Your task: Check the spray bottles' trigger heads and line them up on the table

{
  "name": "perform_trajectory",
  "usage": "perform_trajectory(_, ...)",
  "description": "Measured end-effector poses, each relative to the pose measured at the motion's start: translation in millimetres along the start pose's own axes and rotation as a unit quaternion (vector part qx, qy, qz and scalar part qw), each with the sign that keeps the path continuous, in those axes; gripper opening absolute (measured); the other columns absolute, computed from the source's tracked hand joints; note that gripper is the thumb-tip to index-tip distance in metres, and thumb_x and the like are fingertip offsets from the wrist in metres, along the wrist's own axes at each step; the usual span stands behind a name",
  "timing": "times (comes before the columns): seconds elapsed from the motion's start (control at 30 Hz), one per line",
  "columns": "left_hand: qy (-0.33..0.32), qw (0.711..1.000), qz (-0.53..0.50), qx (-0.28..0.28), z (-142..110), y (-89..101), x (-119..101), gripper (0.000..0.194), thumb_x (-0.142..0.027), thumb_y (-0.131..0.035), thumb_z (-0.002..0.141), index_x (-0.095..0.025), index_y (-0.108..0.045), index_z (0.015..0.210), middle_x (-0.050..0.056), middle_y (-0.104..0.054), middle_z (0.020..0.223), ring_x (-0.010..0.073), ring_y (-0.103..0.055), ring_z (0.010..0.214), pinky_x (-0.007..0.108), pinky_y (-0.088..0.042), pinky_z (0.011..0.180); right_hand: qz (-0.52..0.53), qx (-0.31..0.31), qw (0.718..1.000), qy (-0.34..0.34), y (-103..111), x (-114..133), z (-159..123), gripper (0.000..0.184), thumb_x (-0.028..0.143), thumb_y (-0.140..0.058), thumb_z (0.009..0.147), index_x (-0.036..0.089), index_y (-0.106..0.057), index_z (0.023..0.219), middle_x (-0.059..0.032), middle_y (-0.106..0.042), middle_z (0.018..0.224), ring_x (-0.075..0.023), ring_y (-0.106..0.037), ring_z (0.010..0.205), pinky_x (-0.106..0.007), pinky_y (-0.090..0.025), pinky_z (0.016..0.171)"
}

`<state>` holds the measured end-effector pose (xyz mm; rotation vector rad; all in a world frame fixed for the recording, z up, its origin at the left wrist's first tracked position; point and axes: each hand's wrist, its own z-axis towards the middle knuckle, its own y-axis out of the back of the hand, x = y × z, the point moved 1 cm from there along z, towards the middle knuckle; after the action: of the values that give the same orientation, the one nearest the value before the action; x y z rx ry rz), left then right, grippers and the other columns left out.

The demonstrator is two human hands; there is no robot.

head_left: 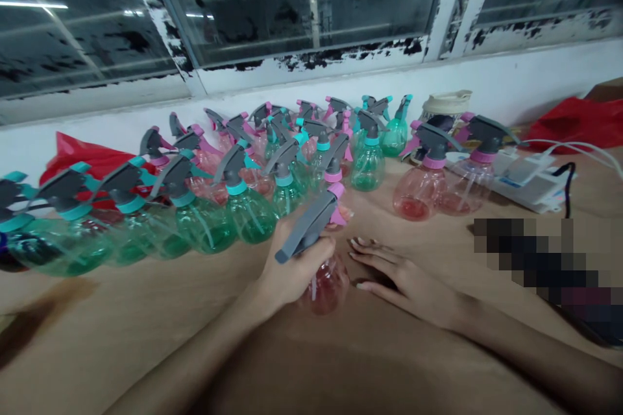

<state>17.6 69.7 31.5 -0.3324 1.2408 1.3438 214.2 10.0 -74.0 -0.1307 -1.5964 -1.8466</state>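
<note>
My left hand is wrapped round the neck of a pink spray bottle with a grey trigger head, which stands on the brown table in front of me. My right hand lies flat on the table just right of that bottle, fingers stretched out and holding nothing. Behind the held bottle stand several green spray bottles with teal collars and several pink ones, all with grey trigger heads.
A white wall and window frame run behind the bottles. A red bag lies at the back left, another red bag at the back right. A white power strip with cables and a cream-lidded jar sit to the right.
</note>
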Motion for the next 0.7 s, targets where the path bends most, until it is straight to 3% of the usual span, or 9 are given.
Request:
perform_trajectory(0.13, -0.035, 0.999, -0.005, -0.004, -1.6, -3.4, -1.4, 0.013, -0.021, -0.049, 0.07, -0.024, -0.06, 0.076, -0.004, -0.056, 0.066, 0.0146, -0.051, 0.056, 0.028, -0.046, 0.057, 0.012, -0.012, 1.0, 0.0, -0.4, -0.7, -0.4, 0.052, 0.048, -0.049, 0.091, 0.023, -0.047, 0.137, -0.0069, -0.048, 0.143, -0.0233, -0.041, 0.134, -0.046, -0.034, 0.111)
perform_trajectory(0.3, -0.018, 0.999, -0.045, 0.013, -2.2, -5.0, 0.5, 0.018, -0.02, -0.053, 0.074, -0.022, -0.063, 0.088, -0.001, -0.066, 0.082, 0.0179, -0.064, 0.075, 0.031, -0.051, 0.072, 0.01, -0.013, 1.0, 0.005, 0.5, 0.5, 0.0, 0.051, 0.048, -0.049, 0.091, 0.023, -0.048, 0.136, -0.0066, -0.049, 0.142, -0.0235, -0.042, 0.133, -0.047, -0.034, 0.112)
perform_trajectory(0.53, 0.015, 0.998, -0.065, 0.017, -3.4, -5.3, 2.8, 0.01, -0.023, -0.055, 0.073, -0.022, -0.059, 0.082, 0.0, -0.067, 0.078, 0.0179, -0.064, 0.071, 0.031, -0.053, 0.069, 0.009, -0.019, 1.0, 0.006, 0.6, 1.1, 0.1, 0.051, 0.048, -0.049, 0.091, 0.023, -0.049, 0.136, -0.0073, -0.051, 0.141, -0.0242, -0.042, 0.133, -0.048, -0.035, 0.111)
perform_trajectory(0.7, 0.015, 0.996, -0.086, 0.03, -2.2, -4.3, 2.2, 0.017, -0.022, -0.055, 0.07, -0.022, -0.061, 0.086, 0.002, -0.068, 0.084, 0.0187, -0.066, 0.077, 0.031, -0.054, 0.072, 0.004, -0.015, 1.0, 0.007, 0.3, 0.3, -0.2, 0.051, 0.046, -0.05, 0.091, 0.023, -0.047, 0.137, -0.0065, -0.05, 0.141, -0.0232, -0.042, 0.133, -0.047, -0.034, 0.111)
